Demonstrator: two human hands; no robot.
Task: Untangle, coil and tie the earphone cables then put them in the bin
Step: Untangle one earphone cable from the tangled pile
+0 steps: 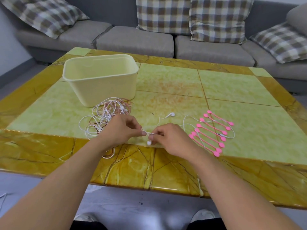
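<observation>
One bin (101,78), about nine pink ties (214,131), four plaid cushions (163,14).

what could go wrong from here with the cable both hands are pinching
1. The white cable held by the left hand and right hand loops over the pink ties; pulling may drag them.
2. It may still run into the tangled pile, so tugging could tighten knots.
3. One earbud dangles near the table border and could snag.
</observation>
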